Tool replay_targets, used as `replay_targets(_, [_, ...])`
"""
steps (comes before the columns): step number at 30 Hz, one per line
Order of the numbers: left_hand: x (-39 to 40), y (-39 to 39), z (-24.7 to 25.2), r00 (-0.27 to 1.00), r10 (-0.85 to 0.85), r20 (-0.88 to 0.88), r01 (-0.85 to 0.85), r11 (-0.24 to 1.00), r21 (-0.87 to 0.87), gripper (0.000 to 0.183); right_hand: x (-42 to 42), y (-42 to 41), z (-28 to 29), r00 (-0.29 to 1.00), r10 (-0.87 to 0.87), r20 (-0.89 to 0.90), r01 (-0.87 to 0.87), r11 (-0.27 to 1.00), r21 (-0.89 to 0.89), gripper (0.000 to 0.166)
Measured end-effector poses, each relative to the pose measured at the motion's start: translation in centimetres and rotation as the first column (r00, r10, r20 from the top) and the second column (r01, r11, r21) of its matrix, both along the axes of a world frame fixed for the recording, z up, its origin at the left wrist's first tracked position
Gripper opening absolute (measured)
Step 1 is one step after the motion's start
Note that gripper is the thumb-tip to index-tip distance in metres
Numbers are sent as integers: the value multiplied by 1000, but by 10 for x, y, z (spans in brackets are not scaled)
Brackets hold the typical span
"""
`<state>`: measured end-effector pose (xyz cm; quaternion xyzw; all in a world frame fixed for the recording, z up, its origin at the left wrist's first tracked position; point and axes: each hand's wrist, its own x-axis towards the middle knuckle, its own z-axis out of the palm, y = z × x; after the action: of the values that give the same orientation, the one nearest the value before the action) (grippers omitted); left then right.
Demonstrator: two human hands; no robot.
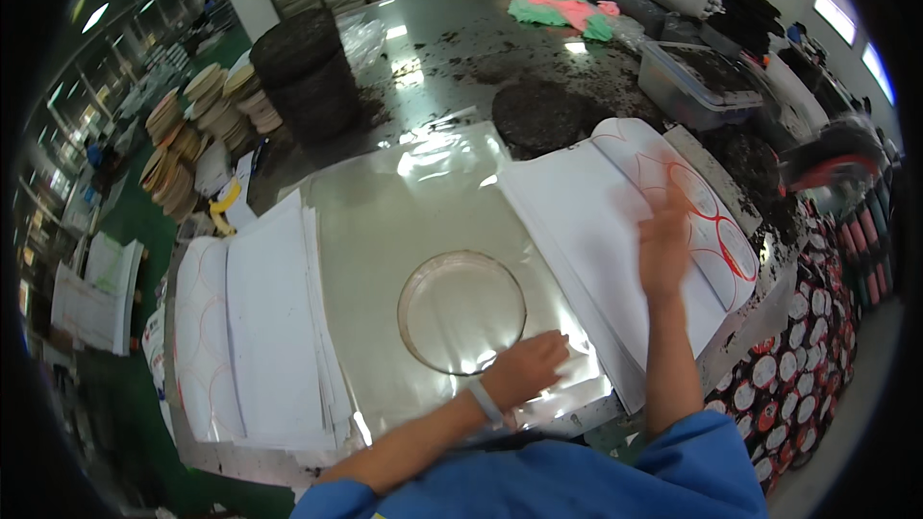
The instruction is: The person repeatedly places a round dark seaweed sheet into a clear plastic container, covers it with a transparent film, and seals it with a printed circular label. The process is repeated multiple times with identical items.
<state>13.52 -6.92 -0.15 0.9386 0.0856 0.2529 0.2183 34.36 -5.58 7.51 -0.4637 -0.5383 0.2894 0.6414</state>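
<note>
My left hand point(530, 367), with a pale band point(484, 404) at the wrist, is low over the right front part of a stack of clear plastic sheets point(368, 252). Its fingers are curled, and whether they pinch a sheet cannot be made out. Beside that hand a round ring-shaped outline point(461, 313) shows on the clear sheets. Blurred by motion, my right hand point(663, 249) is over the stack of white paper point(577, 223) on the right, thumb and fingers apart. Behind it the far edge of a printed sheet point(710, 220) curls over, showing red circles.
Another stack of white paper point(277, 331) lies left of the plastic. Dark round stacks point(306, 79), a dark disc point(541, 115) and a lidded plastic box point(696, 83) stand beyond. Dark scraps litter the metal table point(447, 36). A pink and green cloth point(562, 6) lies at the back.
</note>
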Motion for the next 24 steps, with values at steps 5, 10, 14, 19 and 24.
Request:
replay_targets(5, [16,-19,-41,969,129,-209,-174,962,-212,19,-32,8,-50,240,317,918,-389,898,-208,23])
replay_targets(10, [-78,57,-41,866,494,74,-102,319,-942,32,3,14,-23,641,291,710,-279,950,-138,25])
replay_targets(14, [-158,142,37,409,770,489,720,57,-691,24,-26,-12,-29,387,351,852,-480,866,-139,18])
replay_targets(19, [-21,58,42,960,213,182,75,429,-900,23,-36,-5,2,791,-28,611,-190,938,290,25])
replay_targets(24, [40,17,-25,974,-166,-156,-43,538,-842,26,11,40,-24,338,150,929,-101,987,-123,21])
